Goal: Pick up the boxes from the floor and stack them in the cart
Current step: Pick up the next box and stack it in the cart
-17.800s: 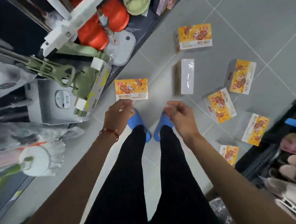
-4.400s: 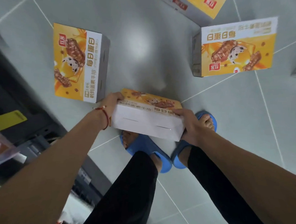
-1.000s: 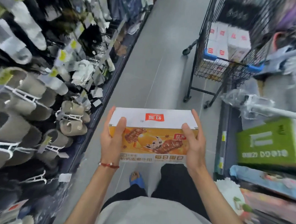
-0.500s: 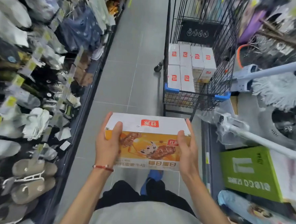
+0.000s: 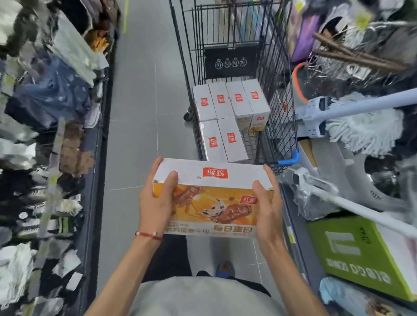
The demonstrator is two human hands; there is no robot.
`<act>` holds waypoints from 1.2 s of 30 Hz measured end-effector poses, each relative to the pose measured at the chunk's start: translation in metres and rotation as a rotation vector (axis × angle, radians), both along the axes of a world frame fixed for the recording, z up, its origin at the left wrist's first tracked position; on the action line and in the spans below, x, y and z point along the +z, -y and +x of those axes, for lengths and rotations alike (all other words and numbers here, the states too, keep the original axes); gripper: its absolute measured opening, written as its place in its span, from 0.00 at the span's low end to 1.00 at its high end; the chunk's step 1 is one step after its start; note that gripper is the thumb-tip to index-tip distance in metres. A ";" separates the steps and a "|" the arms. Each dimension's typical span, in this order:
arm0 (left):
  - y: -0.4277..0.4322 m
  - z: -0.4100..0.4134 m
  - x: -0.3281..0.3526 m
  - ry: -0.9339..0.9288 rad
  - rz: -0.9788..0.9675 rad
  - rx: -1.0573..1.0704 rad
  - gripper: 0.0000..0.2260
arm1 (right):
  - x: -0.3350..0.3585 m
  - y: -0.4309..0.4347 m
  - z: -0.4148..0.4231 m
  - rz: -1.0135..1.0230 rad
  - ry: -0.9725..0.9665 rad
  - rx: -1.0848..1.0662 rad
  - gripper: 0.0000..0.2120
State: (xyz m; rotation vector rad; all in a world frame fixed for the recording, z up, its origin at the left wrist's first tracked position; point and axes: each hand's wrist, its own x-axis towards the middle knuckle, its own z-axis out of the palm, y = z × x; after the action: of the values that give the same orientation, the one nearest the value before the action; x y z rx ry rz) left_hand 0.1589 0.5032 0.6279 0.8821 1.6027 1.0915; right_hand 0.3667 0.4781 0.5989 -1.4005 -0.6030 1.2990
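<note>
glossy cardboard box (image 5: 212, 199), wire-metal cart (image 5: 274, 72)

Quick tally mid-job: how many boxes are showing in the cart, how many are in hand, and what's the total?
Cart boxes, inside the cart: 6 showing (any underneath are hidden)
Held box, gripped by the left hand and right hand: 1
Total: 7

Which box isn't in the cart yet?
The box gripped by the left hand and right hand; the others sit in the cart, white sides up.
</note>
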 end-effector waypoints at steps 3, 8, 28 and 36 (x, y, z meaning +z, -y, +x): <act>-0.055 0.000 -0.002 0.042 -0.017 -0.106 0.19 | -0.001 -0.035 -0.007 -0.011 -0.011 -0.116 0.25; -0.147 -0.008 0.001 0.102 -0.077 -0.334 0.23 | 0.003 -0.090 -0.027 -0.026 -0.005 -0.313 0.25; -0.337 0.088 -0.006 -0.104 -0.112 -1.022 0.49 | -0.014 -0.175 0.042 -0.058 -0.044 -0.530 0.48; -0.376 0.122 -0.036 -0.308 -0.055 -1.202 0.51 | -0.030 -0.179 0.065 -0.130 0.069 -0.576 0.51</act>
State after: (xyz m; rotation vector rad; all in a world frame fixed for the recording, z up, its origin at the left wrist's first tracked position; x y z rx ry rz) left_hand 0.2812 0.8793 0.5920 1.6906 0.9723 0.0527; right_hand 0.4321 0.6568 0.5692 -1.5800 -0.1348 0.8396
